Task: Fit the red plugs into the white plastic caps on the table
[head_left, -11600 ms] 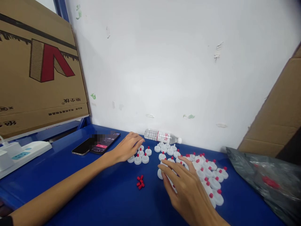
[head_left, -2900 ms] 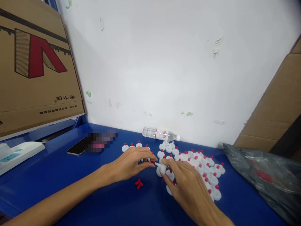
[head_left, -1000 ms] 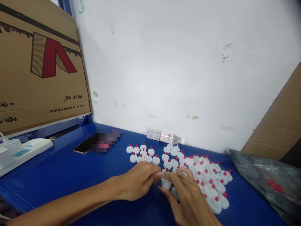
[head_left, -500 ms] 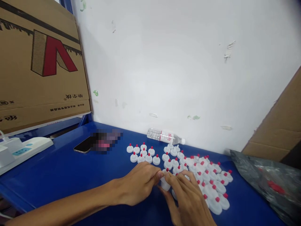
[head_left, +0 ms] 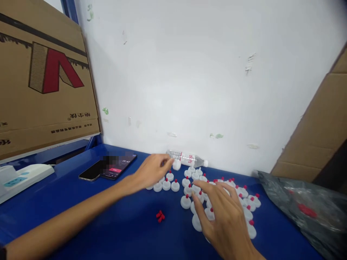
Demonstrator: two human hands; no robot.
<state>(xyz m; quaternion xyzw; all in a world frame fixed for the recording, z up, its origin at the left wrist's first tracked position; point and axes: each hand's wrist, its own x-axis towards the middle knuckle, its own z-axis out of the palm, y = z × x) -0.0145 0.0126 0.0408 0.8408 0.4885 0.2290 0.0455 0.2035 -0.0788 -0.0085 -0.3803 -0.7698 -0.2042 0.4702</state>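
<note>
My left hand (head_left: 155, 169) is closed in a pinch, its fingertips on the top of a white round cap (head_left: 176, 165) just in front of the clear bottle. The fingers cover the top of that cap. Below this hand stand several white caps with red tips (head_left: 175, 186). My right hand (head_left: 221, 206) is open, thumb and fingers apart, over a larger group of the same red-tipped white caps (head_left: 185, 202), hiding part of it. A few small red tips (head_left: 160, 216) lie loose on the blue table between my arms.
A clear water bottle (head_left: 187, 158) lies on its side along the wall. Two phones (head_left: 119, 169) rest at the left, near a white power strip (head_left: 29, 177). A grey plastic bag (head_left: 295, 209) lies on the right. Cardboard (head_left: 320, 126) stands at both sides.
My hands were together at a white cap. Now they are apart: my left hand has moved up and left with a cap, and my right hand has opened. The loose red tips have come into view.
</note>
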